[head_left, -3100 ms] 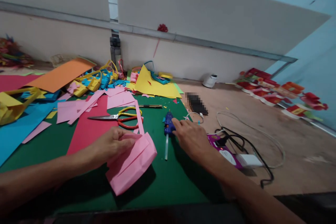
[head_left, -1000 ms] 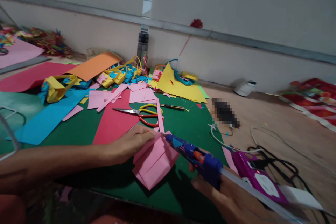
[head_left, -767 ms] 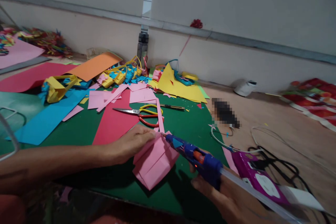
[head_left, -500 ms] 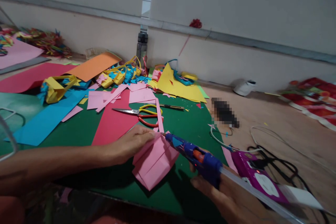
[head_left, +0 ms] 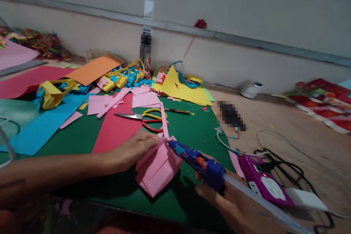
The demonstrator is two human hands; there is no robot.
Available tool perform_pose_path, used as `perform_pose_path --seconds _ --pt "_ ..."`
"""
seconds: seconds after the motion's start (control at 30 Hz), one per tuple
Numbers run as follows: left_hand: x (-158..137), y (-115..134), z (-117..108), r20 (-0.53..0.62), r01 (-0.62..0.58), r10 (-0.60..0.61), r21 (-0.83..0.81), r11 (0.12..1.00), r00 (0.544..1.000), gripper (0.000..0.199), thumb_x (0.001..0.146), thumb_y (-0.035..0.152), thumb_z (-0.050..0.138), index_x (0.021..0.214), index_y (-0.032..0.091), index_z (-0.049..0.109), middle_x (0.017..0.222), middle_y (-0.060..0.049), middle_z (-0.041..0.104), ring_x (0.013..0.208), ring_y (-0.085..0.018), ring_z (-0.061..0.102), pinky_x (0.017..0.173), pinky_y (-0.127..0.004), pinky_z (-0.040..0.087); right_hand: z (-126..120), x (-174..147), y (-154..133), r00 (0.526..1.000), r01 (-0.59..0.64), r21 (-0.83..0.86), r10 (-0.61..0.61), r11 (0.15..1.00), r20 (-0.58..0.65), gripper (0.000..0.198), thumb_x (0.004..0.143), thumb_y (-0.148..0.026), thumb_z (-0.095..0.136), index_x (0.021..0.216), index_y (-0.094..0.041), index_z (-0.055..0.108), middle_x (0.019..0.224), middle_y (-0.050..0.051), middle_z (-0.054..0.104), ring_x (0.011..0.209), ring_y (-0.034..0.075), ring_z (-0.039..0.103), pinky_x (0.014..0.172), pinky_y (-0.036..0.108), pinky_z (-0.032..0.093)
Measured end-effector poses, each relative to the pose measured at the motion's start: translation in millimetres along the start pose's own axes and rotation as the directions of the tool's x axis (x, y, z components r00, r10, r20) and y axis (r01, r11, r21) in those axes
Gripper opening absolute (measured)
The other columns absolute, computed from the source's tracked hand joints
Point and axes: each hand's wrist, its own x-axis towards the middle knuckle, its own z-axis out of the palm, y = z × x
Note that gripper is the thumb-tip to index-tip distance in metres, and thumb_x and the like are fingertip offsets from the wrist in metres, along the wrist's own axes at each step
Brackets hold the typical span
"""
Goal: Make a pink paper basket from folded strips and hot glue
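My left hand (head_left: 138, 150) pinches the upper edge of a folded pink paper basket (head_left: 159, 168), which tilts over the front of the green board. Wrapped around a blue glue gun (head_left: 196, 159), my right hand (head_left: 222, 193) keeps its nozzle against the basket's top edge, close to my left fingertips. A long clear glue stick (head_left: 263, 201) runs out of the gun's back. From the basket's top a narrow pink paper strip (head_left: 163, 120) reaches up past the scissors (head_left: 142, 117), which have red and yellow handles. Part of the basket lies hidden behind my left fingers.
Cut pink pieces (head_left: 145, 99), a red sheet (head_left: 117, 128) and a blue sheet (head_left: 49, 128) lie on the green board (head_left: 197, 128). Finished-looking small yellow-and-blue baskets (head_left: 56, 93) stand behind. On the right are a purple power box (head_left: 263, 179) and black cables (head_left: 290, 168).
The whole view has shifted slightly, so everything sits a little further left. Both hands keep their hold, and the nozzle stays at the basket's top edge.
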Motion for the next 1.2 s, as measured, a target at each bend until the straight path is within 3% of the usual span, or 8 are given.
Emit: perform_pose_path --seconds 0.17,0.3,0.43,0.57,0.73,0.9,1.2 --pt "2.0 -4.3 -0.3 -0.035 0.014 -0.014 -0.006 1.0 0.999 0.035 0.078 0.048 0.056 0.072 0.014 0.061 0.065 -0.001 0.058 0.057 -0.012 0.05 0.051 -0.022 0.035 -1.8 3.7 -5.7 0.998 0.004 0.067 -0.008 0.998 0.058 0.047 0.079 -0.041 0.054 0.122 -0.025 0.056 0.103 0.006 0.069 0.101 0.027 0.062 0.09 0.038 0.049" --pt "2.3 -3.5 -0.4 -0.009 0.012 -0.012 -0.007 1.0 1.0 0.036 0.078 0.049 0.056 0.076 0.014 0.061 0.064 -0.001 0.057 0.055 -0.012 0.048 0.05 -0.022 0.033 -3.4 5.6 -4.9 0.994 0.025 0.171 -0.042 0.985 0.097 0.045 0.081 -0.038 0.052 0.124 -0.028 0.054 0.116 0.005 0.063 0.108 0.026 0.058 0.09 0.038 0.049" --pt "1.0 -0.8 0.1 0.022 -0.017 0.017 -0.008 1.0 1.0 0.037 0.078 0.05 0.057 0.076 0.013 0.062 0.065 -0.001 0.058 0.056 -0.011 0.048 0.051 -0.021 0.033 -1.4 3.1 0.3 0.992 0.016 0.16 -0.036 0.987 0.125 0.047 0.082 -0.041 0.053 0.127 -0.027 0.051 0.129 0.005 0.056 0.12 0.024 0.049 0.099 0.04 0.042" --pt "1.7 -1.8 -0.3 0.048 -0.024 0.025 -0.012 1.0 0.999 0.035 0.081 0.046 0.054 0.076 0.013 0.061 0.066 -0.001 0.059 0.056 -0.011 0.049 0.051 -0.021 0.033 1.9 2.1 2.6 0.993 -0.007 0.168 -0.014 0.986 0.12 0.046 0.083 -0.041 0.053 0.127 -0.026 0.051 0.129 0.005 0.056 0.12 0.023 0.049 0.1 0.039 0.041" --pt "2.5 -3.3 -1.0 -0.008 -0.017 0.017 -0.027 0.999 1.0 0.034 0.079 0.046 0.057 0.074 0.012 0.061 0.062 -0.001 0.057 0.053 -0.011 0.047 0.048 -0.021 0.031 2.8 2.9 5.2 0.995 -0.005 0.181 -0.014 0.984 0.103 0.046 0.082 -0.042 0.056 0.125 -0.027 0.054 0.13 0.005 0.055 0.122 0.026 0.048 0.101 0.04 0.04" --pt "1.4 -1.8 0.2 0.037 -0.021 0.022 -0.03 0.999 0.999 0.035 0.079 0.047 0.056 0.073 0.013 0.06 0.064 -0.001 0.058 0.054 -0.011 0.048 0.049 -0.021 0.033 2.7 2.3 9.7 0.989 -0.003 0.237 -0.032 0.972 0.144 0.049 0.083 -0.042 0.053 0.13 -0.029 0.049 0.133 0.004 0.053 0.122 0.027 0.047 0.101 0.045 0.04" --pt "1.4 -2.5 0.7 -0.039 0.004 -0.003 0.007 1.0 0.999 0.037 0.077 0.049 0.058 0.075 0.013 0.061 0.063 0.0 0.056 0.053 -0.01 0.045 0.048 -0.021 0.031 4.1 -4.1 6.0 0.994 -0.037 0.245 0.011 0.969 0.106 0.05 0.082 -0.04 0.052 0.131 -0.029 0.048 0.134 0.003 0.051 0.124 0.027 0.045 0.1 0.045 0.041"
